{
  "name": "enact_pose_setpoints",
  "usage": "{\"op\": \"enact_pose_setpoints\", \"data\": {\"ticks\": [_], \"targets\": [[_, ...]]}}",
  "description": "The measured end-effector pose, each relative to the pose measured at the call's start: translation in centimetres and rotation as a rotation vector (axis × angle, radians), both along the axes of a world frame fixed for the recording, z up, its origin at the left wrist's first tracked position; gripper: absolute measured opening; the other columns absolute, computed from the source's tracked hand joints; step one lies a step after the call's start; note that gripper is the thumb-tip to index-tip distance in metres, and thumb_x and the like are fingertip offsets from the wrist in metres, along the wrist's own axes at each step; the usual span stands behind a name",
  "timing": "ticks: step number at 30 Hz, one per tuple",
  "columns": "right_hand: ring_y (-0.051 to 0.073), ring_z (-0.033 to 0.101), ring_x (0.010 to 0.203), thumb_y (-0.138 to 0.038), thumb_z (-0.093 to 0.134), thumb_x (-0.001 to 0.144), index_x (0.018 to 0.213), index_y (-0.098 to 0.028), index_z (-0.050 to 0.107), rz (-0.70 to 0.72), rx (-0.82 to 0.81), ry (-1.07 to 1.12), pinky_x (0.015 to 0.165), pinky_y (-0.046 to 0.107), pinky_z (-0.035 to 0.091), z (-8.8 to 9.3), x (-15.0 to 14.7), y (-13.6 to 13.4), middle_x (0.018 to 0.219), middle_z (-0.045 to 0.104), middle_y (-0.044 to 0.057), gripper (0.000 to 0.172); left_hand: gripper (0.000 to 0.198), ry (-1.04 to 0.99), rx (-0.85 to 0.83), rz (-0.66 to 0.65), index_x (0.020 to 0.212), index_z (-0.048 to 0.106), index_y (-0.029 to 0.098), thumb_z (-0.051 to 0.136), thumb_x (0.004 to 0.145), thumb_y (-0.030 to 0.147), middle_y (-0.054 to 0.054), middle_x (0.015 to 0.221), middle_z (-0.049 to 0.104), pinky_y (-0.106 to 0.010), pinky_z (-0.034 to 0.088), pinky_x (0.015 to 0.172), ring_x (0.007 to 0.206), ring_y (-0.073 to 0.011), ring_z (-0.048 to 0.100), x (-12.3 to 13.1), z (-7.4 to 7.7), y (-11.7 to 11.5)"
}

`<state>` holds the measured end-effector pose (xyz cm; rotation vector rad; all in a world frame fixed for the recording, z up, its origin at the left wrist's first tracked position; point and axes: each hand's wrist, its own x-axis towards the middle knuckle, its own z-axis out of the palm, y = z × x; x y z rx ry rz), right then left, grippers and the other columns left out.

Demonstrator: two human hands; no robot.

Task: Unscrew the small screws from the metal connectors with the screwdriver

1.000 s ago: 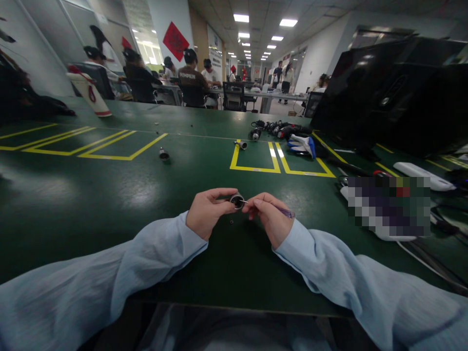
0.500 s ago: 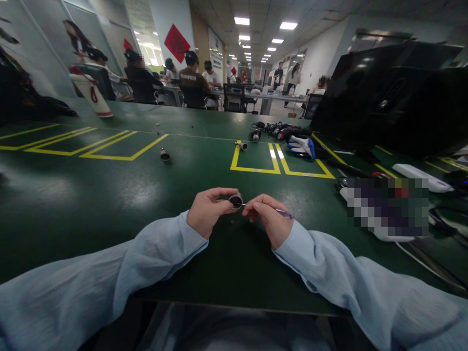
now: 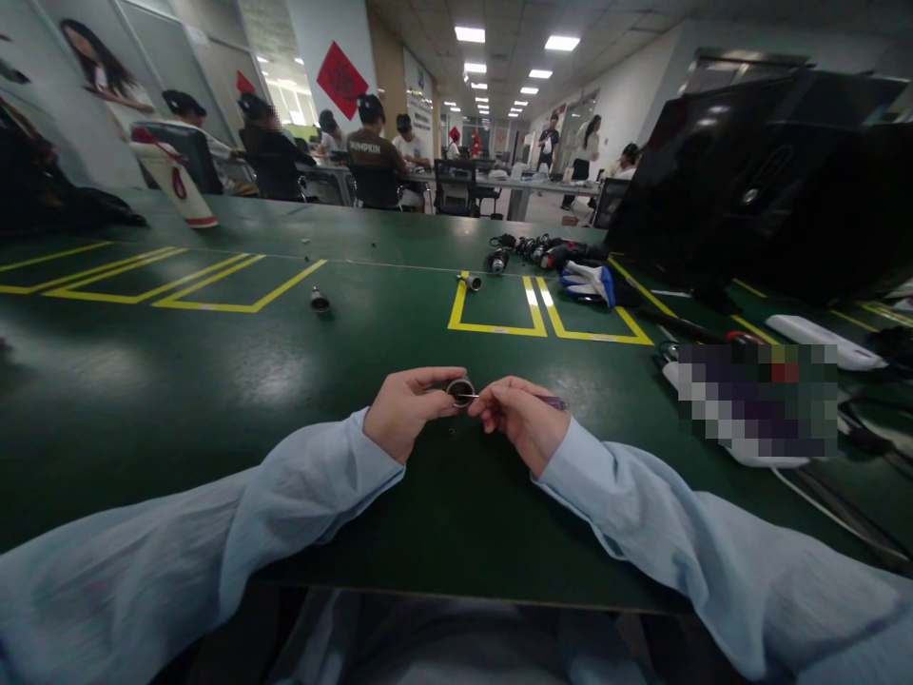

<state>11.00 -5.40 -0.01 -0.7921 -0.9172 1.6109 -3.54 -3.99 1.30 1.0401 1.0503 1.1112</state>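
My left hand [image 3: 403, 407] pinches a round, hollow metal part [image 3: 460, 383] between thumb and fingers, its dark opening facing me. In my right hand [image 3: 519, 419] is a slim screwdriver [image 3: 556, 403] with a see-through purplish handle. Its thin shaft points left into the opening; the tip cannot be made out inside. On the green table just below the hands lies a tiny ring-like piece [image 3: 452, 431], perhaps a nut.
Similar metal parts stand farther off, one to the left [image 3: 320, 300] and one inside a yellow taped outline [image 3: 471, 282]. Back right are corded tools [image 3: 542, 251], a blue-and-white glove [image 3: 589, 283] and a black monitor [image 3: 748, 181]. A paper cup [image 3: 178, 181] stands back left.
The screwdriver now lies more level, and my right hand has shifted slightly left with its fingers closer to the metal part. My left hand keeps nearly the same hold.
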Motion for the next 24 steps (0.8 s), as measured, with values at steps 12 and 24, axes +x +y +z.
{"op": "enact_pose_setpoints", "data": {"ticks": [12,24], "targets": [[0.011,0.051,0.061,-0.023,0.047,0.081,0.074,-0.016,0.059,-0.136,0.409,-0.484,0.06,0.026,0.042,0.2,0.3,-1.2,0.072,0.061,0.003,0.015,0.032,-0.008,0.021,0.002,0.091,0.064,0.009,0.067,0.059,0.009,-0.007,0.085,0.067,-0.03,0.053,0.07,0.071,-0.0158,0.064,0.0,0.0,0.0],[0.013,0.052,0.071,-0.019,0.042,0.083,0.081,-0.017,0.058,-0.142,0.647,-0.778,0.066,0.027,0.042,0.2,0.2,-1.7,0.073,0.056,0.002,0.016,0.029,0.105,0.071,0.038,0.087,0.067,0.009,0.065,0.059,0.011,-0.006,0.077,0.07,-0.026,0.054,0.065,0.066,-0.0153,0.065,0.2,0.6,-0.3]]}}
